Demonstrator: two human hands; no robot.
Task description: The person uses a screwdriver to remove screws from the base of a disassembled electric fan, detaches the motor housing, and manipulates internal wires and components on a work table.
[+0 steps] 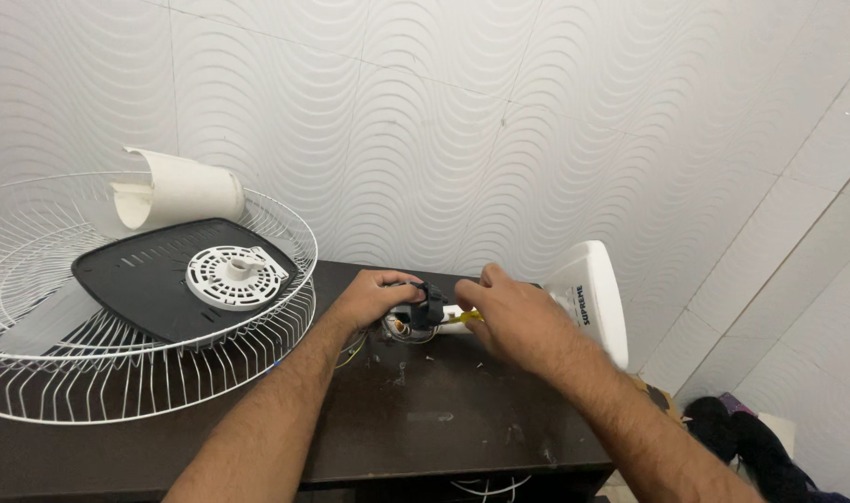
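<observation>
White fan base (595, 296) beside right hand (511, 315).

Dark wooden table (444, 419): white wire fan guard (34, 307), white fan housing (593, 289), scattered screws (399, 374)

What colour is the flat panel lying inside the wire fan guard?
Dark grey, nearly black panel, seen in the head view.

I see a small black part (429, 305) with thin loose wires under it, held upright just above the dark table between my two hands, and a white piece with a yellow tip (462, 317) touching its right side.
</observation>
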